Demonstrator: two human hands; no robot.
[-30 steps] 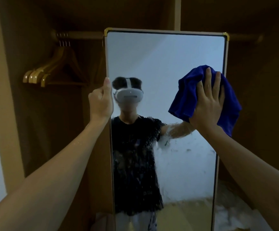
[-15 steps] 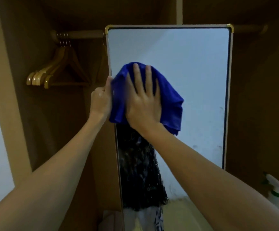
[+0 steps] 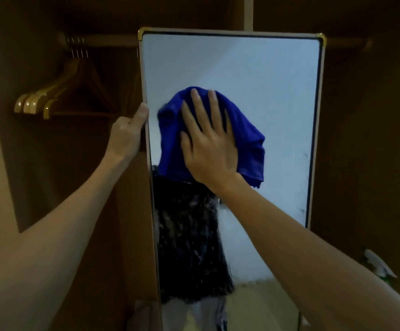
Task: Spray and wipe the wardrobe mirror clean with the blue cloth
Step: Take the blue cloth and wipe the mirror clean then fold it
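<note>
Back toward the middle goes the blue cloth (image 3: 208,134), after reaching the left edge of the mirror (image 3: 265,75) half a second ago and starting out by the right edge a second ago, so that is one full pass across and the return under way. Right hand (image 3: 208,144) is spread flat, fingers apart, palm pressing the cloth against the glass left of centre at about mid-height, with a loose tail of cloth hanging down to the right of the wrist. Left hand (image 3: 127,132) is closed on the mirror's left frame edge, thumb lying up along it, steadying the panel. Upper glass looks clean and even now, reflecting a pale wall without streaks that I can make out. Below the cloth it is a different story: the dark reflection in the lower half is speckled with droplets and smears, so the spray is on but not yet wiped there. A few small marks also show near the right edge lower down. Spray bottle (image 3: 380,266) stands off at the lower right, near the mirror's foot, out of either hand. Wooden hangers (image 3: 41,101) hang on the rail to the left, well clear. My reckoning: spraying done, top portion wiped, lower half still to go.
</note>
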